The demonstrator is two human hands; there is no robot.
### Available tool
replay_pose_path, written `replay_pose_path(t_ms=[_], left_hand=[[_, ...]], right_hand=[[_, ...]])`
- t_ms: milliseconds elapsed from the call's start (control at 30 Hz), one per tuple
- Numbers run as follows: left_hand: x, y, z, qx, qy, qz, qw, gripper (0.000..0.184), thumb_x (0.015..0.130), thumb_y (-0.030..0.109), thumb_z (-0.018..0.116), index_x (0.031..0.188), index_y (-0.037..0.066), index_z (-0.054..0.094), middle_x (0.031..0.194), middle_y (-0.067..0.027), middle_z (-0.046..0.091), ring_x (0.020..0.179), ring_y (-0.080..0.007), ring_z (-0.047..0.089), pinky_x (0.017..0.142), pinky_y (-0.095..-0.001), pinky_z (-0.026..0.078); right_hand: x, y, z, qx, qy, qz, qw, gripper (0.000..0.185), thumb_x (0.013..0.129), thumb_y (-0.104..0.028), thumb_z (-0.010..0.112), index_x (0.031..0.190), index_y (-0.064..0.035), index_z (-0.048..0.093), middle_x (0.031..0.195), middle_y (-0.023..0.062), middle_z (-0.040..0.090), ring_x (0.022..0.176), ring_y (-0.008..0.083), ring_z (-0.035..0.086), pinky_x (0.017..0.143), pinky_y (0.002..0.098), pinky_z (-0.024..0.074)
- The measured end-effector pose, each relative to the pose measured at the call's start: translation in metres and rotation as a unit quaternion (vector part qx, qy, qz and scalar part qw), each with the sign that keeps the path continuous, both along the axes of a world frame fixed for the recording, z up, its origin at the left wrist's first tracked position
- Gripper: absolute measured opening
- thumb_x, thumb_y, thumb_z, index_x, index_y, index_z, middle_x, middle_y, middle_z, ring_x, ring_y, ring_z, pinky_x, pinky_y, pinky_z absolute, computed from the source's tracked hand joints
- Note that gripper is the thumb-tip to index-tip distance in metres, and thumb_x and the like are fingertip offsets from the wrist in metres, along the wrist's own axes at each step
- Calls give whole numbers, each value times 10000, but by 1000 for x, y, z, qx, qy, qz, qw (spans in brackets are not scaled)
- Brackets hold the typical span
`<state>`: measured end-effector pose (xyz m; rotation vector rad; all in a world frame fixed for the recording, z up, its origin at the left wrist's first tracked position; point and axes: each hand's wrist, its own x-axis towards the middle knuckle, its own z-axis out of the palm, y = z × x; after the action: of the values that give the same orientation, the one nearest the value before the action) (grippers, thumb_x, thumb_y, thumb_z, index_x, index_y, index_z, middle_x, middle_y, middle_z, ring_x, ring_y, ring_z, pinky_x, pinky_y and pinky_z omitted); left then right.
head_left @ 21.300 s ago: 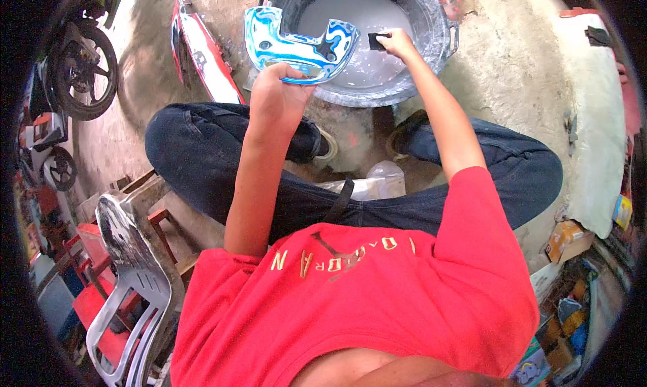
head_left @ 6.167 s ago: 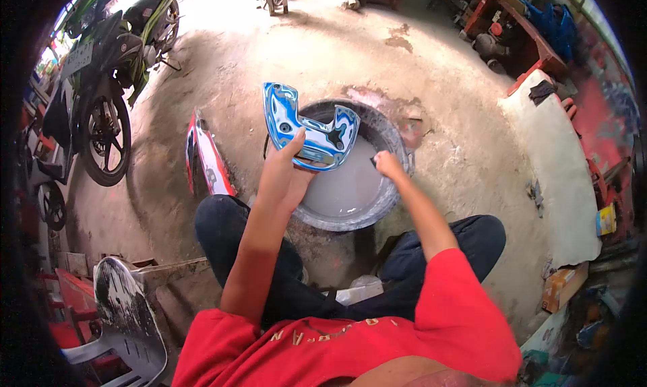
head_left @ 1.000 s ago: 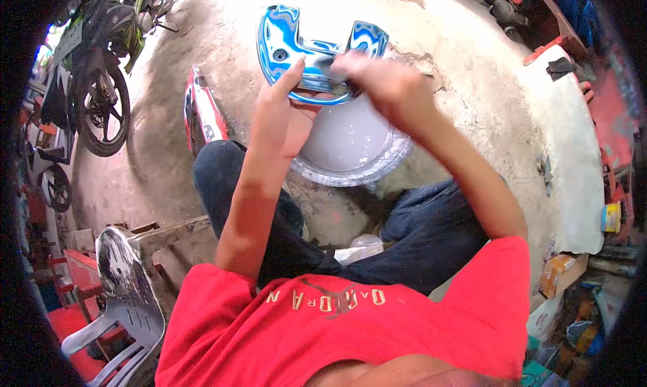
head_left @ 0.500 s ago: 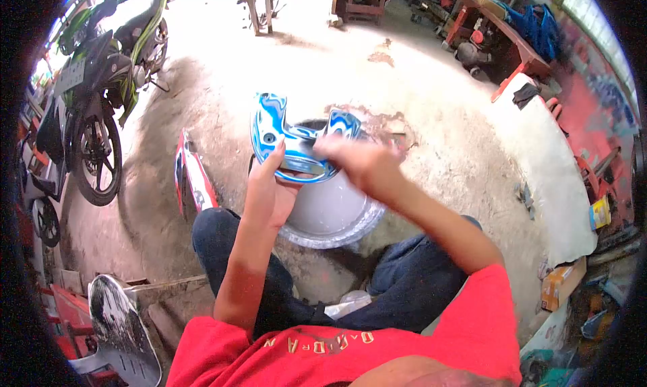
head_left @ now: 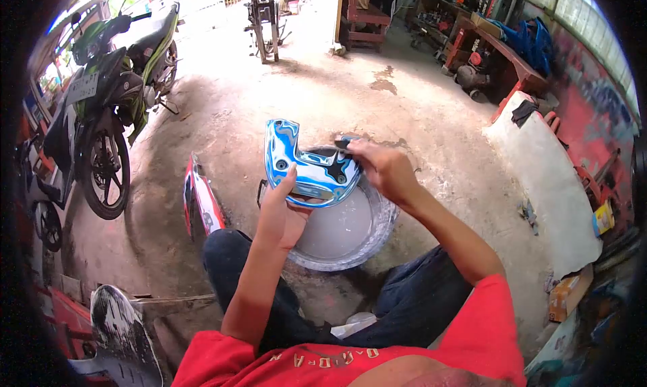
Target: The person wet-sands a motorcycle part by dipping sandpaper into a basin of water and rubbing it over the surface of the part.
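A U-shaped plastic cover point(head_left: 313, 175) with glossy blue, white and black swirls and round holes is held up in front of me. My left hand point(head_left: 283, 215) grips its lower left edge, thumb on the face and fingers underneath. My right hand point(head_left: 384, 168) is closed at the cover's upper right arm, fingertips pressed together by a small dark patch; whether they pinch a separate piece is unclear. Below the cover stands a round basin point(head_left: 385, 235) with cloudy grey liquid inside, between my knees.
A red and white panel point(head_left: 204, 202) stands on the floor left of the basin. A green and black motorcycle point(head_left: 111, 111) is parked at the left. A scraped black board point(head_left: 118, 326) lies lower left. Along the right wall are a whitish slab point(head_left: 549, 178) and a cardboard box point(head_left: 569, 293).
The view has tilted up slightly. My right hand has moved from the cover's middle to its upper right arm, uncovering the right hole. My left hand keeps its grip.
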<state>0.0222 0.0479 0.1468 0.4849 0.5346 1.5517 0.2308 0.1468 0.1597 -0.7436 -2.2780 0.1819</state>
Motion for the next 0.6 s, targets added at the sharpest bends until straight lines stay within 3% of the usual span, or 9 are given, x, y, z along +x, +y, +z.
replay_pose_path(t_ms=[133,233,267,333,400,433,467,533,600], left_hand=[[0,7,-6,24,-13,-19,999,391,1000,196,555,1346,36,468,1272,-143,606,1137,-284,629,952,-461,536],[3,2,-2,24,-6,-19,1000,382,1003,203,551,1336,28,481,1269,-149,613,1140,-284,629,970,-456,527],[5,0,0,20,-1,-15,1000,379,1005,207,548,1332,25,486,1266,-152,617,1142,-285,628,978,-453,523],[4,5,-2,30,-5,-22,999,370,1004,206,551,1324,28,492,1258,-147,620,1133,-280,632,976,-451,524],[1,7,-10,24,-4,-28,999,371,1002,202,558,1326,34,486,1255,-139,617,1121,-276,636,967,-447,530],[3,9,-11,28,-10,-23,999,357,1006,202,552,1315,33,492,1255,-141,615,1112,-269,641,938,-445,547],[4,8,-9,40,-7,-26,999,353,1010,206,545,1310,27,496,1254,-147,619,1116,-267,641,934,-442,550],[9,3,-5,58,-6,-30,998,346,1018,214,531,1300,15,505,1254,-159,625,1124,-265,641,925,-436,555],[7,2,-8,37,6,-26,999,352,1020,216,527,1305,11,496,1254,-154,624,1118,-260,644,917,-435,560]], right_hand=[[-19,-35,-5,80,20,120,989,312,841,6,654,1130,-108,685,1144,121,703,1064,273,687,878,362,560],[-6,2,-1,-67,82,24,994,274,849,3,661,1106,-87,689,1095,150,707,990,299,702,820,351,566],[1,21,-8,-34,32,-21,999,268,856,-4,659,1113,-78,681,1090,163,705,973,309,704,823,361,562],[-9,-8,4,-24,30,39,999,284,828,12,605,1105,-7,663,1075,196,696,1013,331,684,867,387,550],[-23,-32,-6,71,45,127,988,294,825,7,612,1111,-39,667,1082,176,703,1019,315,689,860,385,552],[-21,-29,-9,95,24,92,991,295,844,-5,678,1122,-102,692,1105,127,718,1007,269,710,864,334,561],[-13,-12,-8,29,30,97,994,317,833,12,682,1133,-91,684,1122,141,712,1029,274,704,875,329,558],[0,28,-12,-68,19,6,997,313,825,7,695,1124,-84,682,1131,143,708,1039,273,701,881,335,559],[-6,4,-10,-9,41,36,998,304,828,7,691,1120,-78,681,1132,145,707,1028,280,703,874,344,564]])
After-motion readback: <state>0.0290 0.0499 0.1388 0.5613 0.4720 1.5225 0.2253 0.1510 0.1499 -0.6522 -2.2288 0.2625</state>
